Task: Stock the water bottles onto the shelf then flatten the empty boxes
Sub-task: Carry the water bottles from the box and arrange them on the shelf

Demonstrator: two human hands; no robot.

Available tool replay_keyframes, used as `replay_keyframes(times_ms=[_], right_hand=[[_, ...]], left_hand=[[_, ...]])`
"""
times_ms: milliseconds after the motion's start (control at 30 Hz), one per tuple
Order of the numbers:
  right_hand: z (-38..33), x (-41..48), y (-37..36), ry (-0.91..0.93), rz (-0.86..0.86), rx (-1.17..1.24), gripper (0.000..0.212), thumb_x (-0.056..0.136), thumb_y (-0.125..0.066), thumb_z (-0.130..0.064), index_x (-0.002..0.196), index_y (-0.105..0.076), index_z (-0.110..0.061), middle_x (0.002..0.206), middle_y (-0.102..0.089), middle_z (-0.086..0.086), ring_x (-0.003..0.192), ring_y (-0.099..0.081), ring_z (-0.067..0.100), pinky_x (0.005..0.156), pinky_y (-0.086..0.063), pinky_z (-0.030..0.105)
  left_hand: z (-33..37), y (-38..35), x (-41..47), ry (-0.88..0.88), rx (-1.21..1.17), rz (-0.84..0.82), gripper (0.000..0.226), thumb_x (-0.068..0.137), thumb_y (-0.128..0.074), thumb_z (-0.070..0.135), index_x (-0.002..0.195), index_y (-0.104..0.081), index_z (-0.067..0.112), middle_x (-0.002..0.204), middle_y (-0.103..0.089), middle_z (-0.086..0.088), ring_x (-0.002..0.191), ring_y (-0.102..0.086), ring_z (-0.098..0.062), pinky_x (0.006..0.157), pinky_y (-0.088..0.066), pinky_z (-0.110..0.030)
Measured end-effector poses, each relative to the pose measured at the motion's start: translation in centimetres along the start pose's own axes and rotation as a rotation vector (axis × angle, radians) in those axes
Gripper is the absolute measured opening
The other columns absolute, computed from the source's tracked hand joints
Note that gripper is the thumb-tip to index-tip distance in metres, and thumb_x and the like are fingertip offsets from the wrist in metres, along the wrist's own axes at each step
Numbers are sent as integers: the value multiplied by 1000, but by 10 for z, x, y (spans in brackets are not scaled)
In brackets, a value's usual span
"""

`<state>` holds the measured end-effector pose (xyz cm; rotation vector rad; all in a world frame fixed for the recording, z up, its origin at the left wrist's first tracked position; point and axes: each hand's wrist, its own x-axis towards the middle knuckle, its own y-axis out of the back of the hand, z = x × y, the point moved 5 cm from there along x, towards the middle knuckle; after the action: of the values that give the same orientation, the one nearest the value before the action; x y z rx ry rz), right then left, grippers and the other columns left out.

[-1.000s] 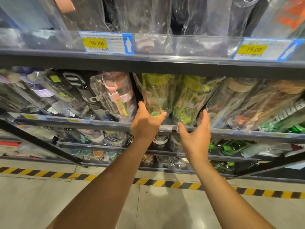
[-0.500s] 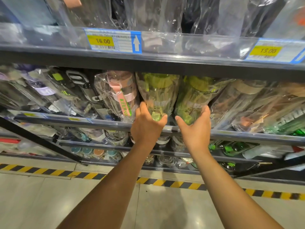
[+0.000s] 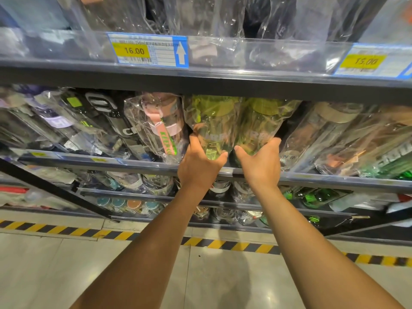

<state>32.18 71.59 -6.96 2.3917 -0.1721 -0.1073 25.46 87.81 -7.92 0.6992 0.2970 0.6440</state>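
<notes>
Two green-lidded water bottles in clear plastic wrap stand side by side on the middle shelf (image 3: 142,164). My left hand (image 3: 199,167) grips the base of the left green bottle (image 3: 211,123), thumb and fingers around it. My right hand (image 3: 260,162) grips the base of the right green bottle (image 3: 259,121) the same way. Both bottles lean slightly back under the shelf above, and they touch each other.
A pink-lidded bottle (image 3: 160,123) stands just left of my left hand; brown-lidded wrapped bottles (image 3: 323,132) are to the right. The upper shelf edge carries price tags 16.00 (image 3: 147,51) and 15.00 (image 3: 365,62). Lower shelves hold more bottles. Yellow-black tape (image 3: 223,244) marks the floor.
Both hands have closed in on the two green bottles and pushed them together; the gap between the bottles has closed. The view has moved closer to the shelf.
</notes>
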Motion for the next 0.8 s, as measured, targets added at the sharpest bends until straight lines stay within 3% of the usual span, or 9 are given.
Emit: replay_keyframes(times_ms=[233, 400, 567, 667, 800], right_hand=[[-2, -4, 6, 28, -6, -84, 69, 80, -78, -56, 117, -38, -14, 100, -60, 1, 97, -65, 34, 88, -53, 52], [4, -12, 7, 23, 8, -80, 63, 78, -76, -59, 106, -31, -24, 96, -61, -2, 91, -63, 29, 85, -53, 50], [5, -13, 9, 12, 13, -77, 67, 77, -77, -61, 112, -37, -20, 101, -63, -1, 95, -65, 30, 86, -54, 50], [6, -14, 8, 41, 21, -77, 68, 78, -77, -59, 117, -39, -18, 106, -64, 1, 102, -64, 31, 93, -50, 53], [5, -16, 6, 61, 17, -57, 80, 76, -80, -60, 129, -38, -16, 121, -64, 5, 115, -61, 33, 96, -50, 55]], left_hand=[[-1, 3, 4, 7, 47, -21, 65, 76, -76, 63, 116, -40, 25, 105, -63, 0, 97, -63, -30, 83, -56, -47], [-1, 2, 3, 9, 25, -31, 65, 78, -76, 60, 118, -42, 22, 107, -62, -1, 98, -62, -29, 83, -55, -46], [-2, 2, 0, -8, -5, -21, 58, 80, -78, 56, 110, -39, 25, 101, -61, 1, 95, -63, -29, 73, -48, -39], [-3, 1, -1, 1, -10, -14, 69, 79, -77, 58, 127, -41, 23, 117, -66, -2, 106, -64, -31, 81, -53, -43], [-6, 0, -3, 25, -18, -16, 83, 76, -78, 61, 136, -37, 22, 120, -68, -5, 108, -66, -34, 84, -55, -48]])
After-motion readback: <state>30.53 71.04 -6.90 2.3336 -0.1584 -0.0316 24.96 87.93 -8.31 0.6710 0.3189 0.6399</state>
